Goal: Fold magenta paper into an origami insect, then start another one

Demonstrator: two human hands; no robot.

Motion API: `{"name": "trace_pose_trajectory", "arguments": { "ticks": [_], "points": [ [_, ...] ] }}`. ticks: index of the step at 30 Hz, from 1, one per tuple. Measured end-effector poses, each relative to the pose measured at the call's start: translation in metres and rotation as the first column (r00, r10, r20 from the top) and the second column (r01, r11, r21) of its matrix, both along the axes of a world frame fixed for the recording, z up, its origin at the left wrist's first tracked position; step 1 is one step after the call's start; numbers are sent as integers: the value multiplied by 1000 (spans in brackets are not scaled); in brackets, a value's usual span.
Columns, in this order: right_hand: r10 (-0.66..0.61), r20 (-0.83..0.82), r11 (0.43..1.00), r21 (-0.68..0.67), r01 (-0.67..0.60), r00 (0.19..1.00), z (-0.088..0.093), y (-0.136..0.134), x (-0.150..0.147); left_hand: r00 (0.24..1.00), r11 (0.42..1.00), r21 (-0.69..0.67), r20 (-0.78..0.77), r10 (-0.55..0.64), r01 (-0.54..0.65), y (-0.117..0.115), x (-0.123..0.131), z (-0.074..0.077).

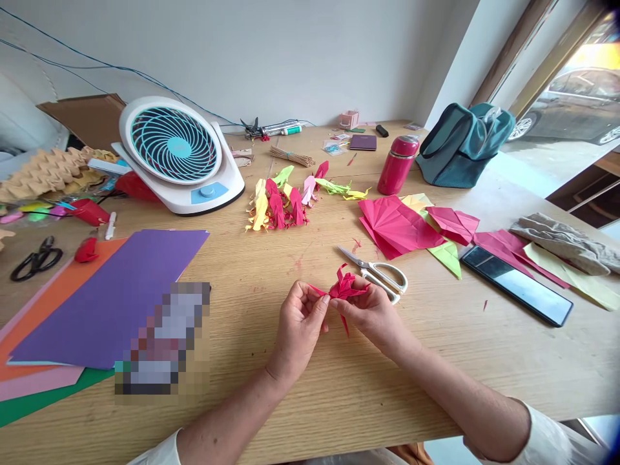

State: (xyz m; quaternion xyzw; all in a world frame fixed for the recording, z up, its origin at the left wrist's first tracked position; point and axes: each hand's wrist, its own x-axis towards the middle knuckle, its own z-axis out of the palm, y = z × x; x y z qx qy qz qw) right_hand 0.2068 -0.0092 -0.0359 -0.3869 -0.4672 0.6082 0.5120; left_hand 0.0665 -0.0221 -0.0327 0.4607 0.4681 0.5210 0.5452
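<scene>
Paper figure [345, 286], red and many-pointed, held above the near middle of the bench [232, 361] between two hands. Its long axis runs roughly crosswise, left to right: one slender point extends into the left hand [301, 316], while the broader folded body reaches the right hand [380, 318]. Thin tips curl upward from the body, and a narrow strip hangs beneath it, directed towards the person. The left hand is clamped on the slender point between thumb and fingers; the right hand is likewise closed on the body's right side. Just beyond the right hand lies a pair of scissors [365, 264], blades slightly parted and directed away and to the left. Farther back, a cluster of folded figures [277, 206] in yellow, red, pink and green rests near a red flask [398, 166]. Right: creased red sheet [400, 226] and phone [518, 285]. Left: purple sheet [116, 290].
</scene>
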Motion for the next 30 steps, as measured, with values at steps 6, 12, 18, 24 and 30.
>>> {"name": "trace_pose_trajectory", "arguments": {
  "ticks": [6, 12, 18, 24, 30],
  "points": [
    [-67, 74, 995, 77, 61, 995, -4, 1, 4, 997, 996, -43, -2, -77, 76, 3, -3, 4],
    [-63, 174, 990, 132, 40, 983, -2, 0, 8, 980, 991, -9, -144, -135, 135, 8, -7, 1],
    [-14, 144, 994, 111, -2, 989, 0, 1, 10, 962, 974, -34, -154, -226, 223, 14, -15, 2],
    [48, 40, 996, 68, -51, 998, 5, 2, 12, 953, 960, -1, -116, -278, 280, 18, -18, 1],
    [93, -12, 996, -8, -93, 996, 19, 2, 16, 970, 981, -15, -146, -195, 195, 14, -14, 7]
  ]
}}
